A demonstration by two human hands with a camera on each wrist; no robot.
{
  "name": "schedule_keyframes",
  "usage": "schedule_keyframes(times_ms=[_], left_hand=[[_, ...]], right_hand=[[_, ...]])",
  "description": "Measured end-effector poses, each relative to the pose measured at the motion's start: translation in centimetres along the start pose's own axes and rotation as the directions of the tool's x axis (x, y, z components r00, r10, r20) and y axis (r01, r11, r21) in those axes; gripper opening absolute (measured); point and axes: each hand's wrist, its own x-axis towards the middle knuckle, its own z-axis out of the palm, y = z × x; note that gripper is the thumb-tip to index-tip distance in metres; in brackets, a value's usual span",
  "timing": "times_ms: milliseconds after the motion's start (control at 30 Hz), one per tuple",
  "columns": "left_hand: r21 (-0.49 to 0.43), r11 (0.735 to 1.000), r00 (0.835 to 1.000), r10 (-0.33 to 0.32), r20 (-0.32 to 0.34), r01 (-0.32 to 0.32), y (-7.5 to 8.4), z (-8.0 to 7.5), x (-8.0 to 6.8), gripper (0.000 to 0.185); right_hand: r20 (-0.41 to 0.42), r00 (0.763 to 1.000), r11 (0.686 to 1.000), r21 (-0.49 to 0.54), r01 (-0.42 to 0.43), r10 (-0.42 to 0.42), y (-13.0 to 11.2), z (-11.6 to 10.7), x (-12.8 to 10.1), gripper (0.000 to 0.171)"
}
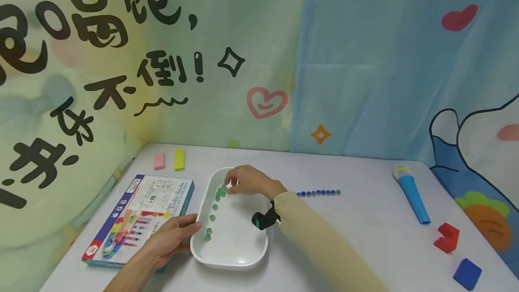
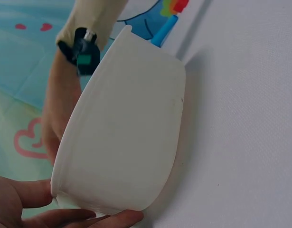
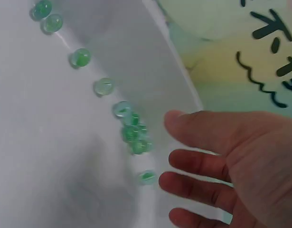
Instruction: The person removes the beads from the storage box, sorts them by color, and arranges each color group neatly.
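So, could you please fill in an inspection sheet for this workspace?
Surface: white table, upright tray on it.
Job's things: white tray with green marbles along its left side; row of blue marbles right of it.
Clutter: printed box, pink block, yellow block, blue microphone, red block, blue block.
Hands: left hand grips the tray's left edge; right hand reaches in near the marbles.
Cables: nothing seen.
Surroundings: printed backdrop behind.

Free room lies over the table between the right arm and the blue microphone. That arm crosses the white tray's right rim; leftward, the left grip and box stand in the way.
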Motion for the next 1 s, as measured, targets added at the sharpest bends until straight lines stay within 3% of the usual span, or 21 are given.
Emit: schedule_keyframes(times_ms=[167,300,467,733,900,1000], left_hand=[[0.004,1.0,1.0,0.014,0.022,-0.014,-0.2,0.1,0.1,0.064],[-0.014,1.0,1.0,0.018,0.023,-0.018,-0.2,0.0,0.1,0.064],[-0.02,0.999,1.0,0.025,0.017,-0.025,-0.1,-0.2,0.1,0.063],[-0.007,1.0,1.0,0.009,0.0,-0.009,-0.2,0.1,0.4,0.063],[-0.002,1.0,1.0,0.017,-0.007,-0.017,-0.3,-0.1,0.4,0.063],[-0.005,1.0,1.0,0.016,-0.001,-0.016,-0.2,-0.2,0.2,0.064]], right_hand=[[0.049,0.989,0.983,-0.126,-0.13,0.137,-0.2,2.1,1.3,0.035],[0.035,0.983,0.975,-0.136,-0.173,0.179,-0.2,2.8,1.6,0.037],[0.02,0.987,0.978,-0.139,-0.153,0.158,-0.4,3.1,1.9,0.035],[-0.005,0.992,0.965,-0.231,-0.123,0.125,0.5,3.7,1.9,0.012],[-0.011,0.999,0.989,-0.143,-0.035,0.034,0.6,2.5,1.1,0.01],[-0.066,0.996,0.997,-0.064,0.053,-0.058,0.8,0.9,-0.4,0.01]])
